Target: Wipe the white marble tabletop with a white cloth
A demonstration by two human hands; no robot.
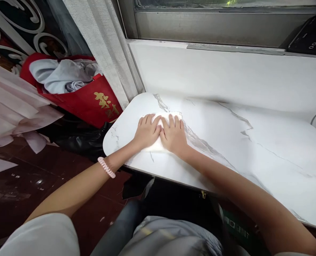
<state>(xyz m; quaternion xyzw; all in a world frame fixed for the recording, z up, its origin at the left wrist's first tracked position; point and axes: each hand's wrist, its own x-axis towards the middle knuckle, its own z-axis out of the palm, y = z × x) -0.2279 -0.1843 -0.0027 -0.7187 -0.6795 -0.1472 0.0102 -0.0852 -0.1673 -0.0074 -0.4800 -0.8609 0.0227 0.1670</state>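
Note:
A white cloth (157, 145), folded into a rough square, lies flat on the white marble-patterned table (227, 142) near its rounded left end. Both palms are down on it. My left hand (147, 132) covers the cloth's left part with fingers stretched out and pointing away from me. Beside it, my right hand (173, 134) rests on the right part, fingers spread. The two thumbs meet or nearly meet over the middle. A pink coiled band (106, 168) circles my left wrist.
To the left, a red bag (86, 97) holds light grey clothing (64, 74). A curtain (104, 49) hangs beside the table's left end. Behind the tabletop rises a white wall (213, 74). On the ledge at the upper right leans a phone (311, 37) showing a timer.

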